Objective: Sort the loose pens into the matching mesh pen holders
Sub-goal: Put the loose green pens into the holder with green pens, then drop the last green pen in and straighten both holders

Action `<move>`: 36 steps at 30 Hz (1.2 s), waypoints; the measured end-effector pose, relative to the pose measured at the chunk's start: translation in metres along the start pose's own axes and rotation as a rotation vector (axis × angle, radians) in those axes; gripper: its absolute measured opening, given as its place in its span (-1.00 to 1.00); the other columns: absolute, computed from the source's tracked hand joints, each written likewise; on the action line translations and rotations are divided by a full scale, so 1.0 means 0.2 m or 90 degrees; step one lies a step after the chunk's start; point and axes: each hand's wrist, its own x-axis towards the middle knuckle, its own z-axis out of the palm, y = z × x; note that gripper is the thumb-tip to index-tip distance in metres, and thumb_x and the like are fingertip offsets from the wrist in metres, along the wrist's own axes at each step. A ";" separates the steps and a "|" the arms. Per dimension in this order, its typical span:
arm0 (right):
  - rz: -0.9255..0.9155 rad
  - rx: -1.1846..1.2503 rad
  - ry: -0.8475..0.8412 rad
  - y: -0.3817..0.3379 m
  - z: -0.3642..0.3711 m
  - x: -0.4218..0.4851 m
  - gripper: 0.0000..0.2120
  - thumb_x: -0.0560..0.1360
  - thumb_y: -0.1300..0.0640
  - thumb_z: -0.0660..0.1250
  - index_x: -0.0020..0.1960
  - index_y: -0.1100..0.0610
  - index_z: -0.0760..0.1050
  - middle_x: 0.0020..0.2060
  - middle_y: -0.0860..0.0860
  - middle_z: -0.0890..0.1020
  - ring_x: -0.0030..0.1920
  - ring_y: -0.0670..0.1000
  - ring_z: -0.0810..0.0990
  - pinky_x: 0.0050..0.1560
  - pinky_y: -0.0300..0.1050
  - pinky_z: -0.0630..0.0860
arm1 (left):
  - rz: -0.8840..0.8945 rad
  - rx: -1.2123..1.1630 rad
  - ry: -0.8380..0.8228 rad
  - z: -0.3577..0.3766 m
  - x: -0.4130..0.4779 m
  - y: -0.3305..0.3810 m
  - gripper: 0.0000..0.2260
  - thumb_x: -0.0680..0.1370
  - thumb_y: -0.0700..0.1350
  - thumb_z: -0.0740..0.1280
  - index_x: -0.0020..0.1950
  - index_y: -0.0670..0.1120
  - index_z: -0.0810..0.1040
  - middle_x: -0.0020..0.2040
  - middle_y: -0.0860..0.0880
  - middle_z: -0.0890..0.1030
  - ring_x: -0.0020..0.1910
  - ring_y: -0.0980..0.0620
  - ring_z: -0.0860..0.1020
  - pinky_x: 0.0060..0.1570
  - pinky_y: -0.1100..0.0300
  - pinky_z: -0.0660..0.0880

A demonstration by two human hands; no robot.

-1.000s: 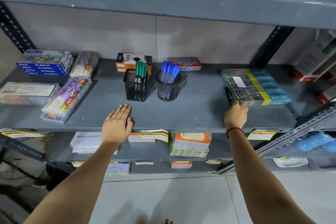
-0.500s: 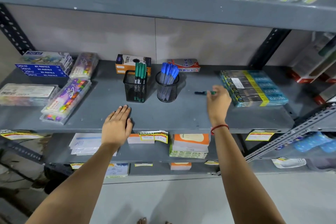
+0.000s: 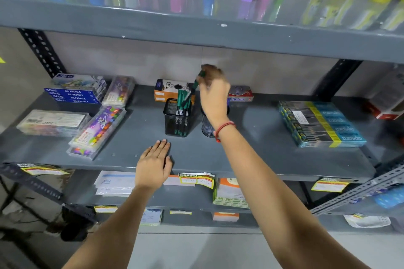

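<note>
A square black mesh holder [image 3: 177, 120] with several green pens stands mid-shelf. To its right, a round mesh holder [image 3: 207, 126] is mostly hidden behind my right wrist, and its blue pens are out of sight. My right hand [image 3: 213, 94] is raised above and between the holders, shut on a green pen [image 3: 195, 83] that tilts down toward the square holder's opening. My left hand [image 3: 154, 165] lies flat and open on the shelf's front edge, in front of the square holder.
The grey metal shelf [image 3: 251, 155] carries pastel boxes [image 3: 75, 91] and clear crayon cases [image 3: 98, 132] at left, an orange box [image 3: 168, 90] behind the holders, and a stack of teal packs [image 3: 321, 123] at right. Another shelf hangs close above.
My right hand picked a green pen up from beside the teal packs and carried it left and up, over the square holder. The left hand stayed put.
</note>
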 end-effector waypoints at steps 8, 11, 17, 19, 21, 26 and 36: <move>0.068 -0.179 -0.244 0.21 0.23 -0.13 -0.65 0.55 0.30 0.20 0.33 0.24 0.37 0.14 0.28 0.52 0.16 0.26 0.45 0.23 0.13 0.45 | -0.001 -0.020 0.000 0.01 0.00 -0.01 -0.55 0.53 -0.03 0.04 0.27 -0.20 0.52 0.26 -0.14 0.55 0.27 -0.09 0.47 0.24 0.00 0.38; 0.063 -0.164 -0.261 0.24 0.23 -0.15 -0.56 0.55 0.35 0.17 0.41 0.18 0.26 0.15 0.28 0.48 0.17 0.25 0.44 0.24 0.15 0.45 | 0.007 -0.013 0.003 0.01 0.00 -0.01 -0.55 0.53 -0.03 0.04 0.27 -0.19 0.52 0.26 -0.13 0.55 0.27 -0.09 0.47 0.24 0.01 0.36; 0.089 -0.081 -0.103 0.28 0.03 -0.22 -0.61 0.53 0.22 0.27 0.34 0.18 0.35 0.12 0.21 0.53 0.13 0.14 0.52 0.23 0.05 0.48 | -0.025 -0.071 0.033 0.01 0.01 0.00 -0.52 0.54 0.05 0.02 0.33 -0.13 0.47 0.33 -0.09 0.49 0.35 -0.06 0.39 0.33 0.01 0.25; 0.101 -0.105 -0.013 0.35 -0.05 -0.29 -0.61 0.50 0.15 0.33 0.29 0.20 0.39 0.12 0.20 0.53 0.16 0.17 0.47 0.23 0.04 0.41 | -0.076 -0.161 0.054 -0.01 0.02 0.02 -0.58 0.56 0.02 0.13 0.37 -0.11 0.42 0.35 -0.11 0.46 0.37 -0.08 0.36 0.36 -0.01 0.23; 0.153 -0.103 0.035 0.42 -0.09 -0.36 -0.50 0.44 0.09 0.41 0.31 0.21 0.36 0.16 0.21 0.48 0.22 0.20 0.41 0.27 0.01 0.34 | -0.140 -0.248 0.090 -0.03 0.05 0.04 -0.58 0.56 -0.03 0.26 0.40 -0.12 0.37 0.36 -0.14 0.45 0.35 -0.12 0.38 0.33 -0.04 0.30; 0.318 -0.044 -0.045 0.54 -0.06 -0.42 -0.06 0.28 -0.03 0.55 0.46 0.19 0.10 0.39 0.19 0.25 0.45 0.14 0.18 0.45 0.07 0.18 | -0.271 -0.451 0.124 -0.08 0.23 0.11 -0.19 0.40 0.06 0.47 0.50 -0.16 0.13 0.46 -0.14 0.29 0.42 -0.09 0.26 0.35 -0.01 0.25; 0.307 -0.037 -0.030 0.61 0.05 -0.34 -0.21 0.20 0.06 0.60 0.31 0.19 0.32 0.21 0.16 0.51 0.26 0.13 0.46 0.31 0.02 0.43 | -0.286 -0.499 0.193 -0.03 0.45 0.21 -0.28 0.26 0.04 0.57 0.30 -0.13 0.36 0.17 -0.09 0.57 0.17 -0.05 0.51 0.14 0.07 0.46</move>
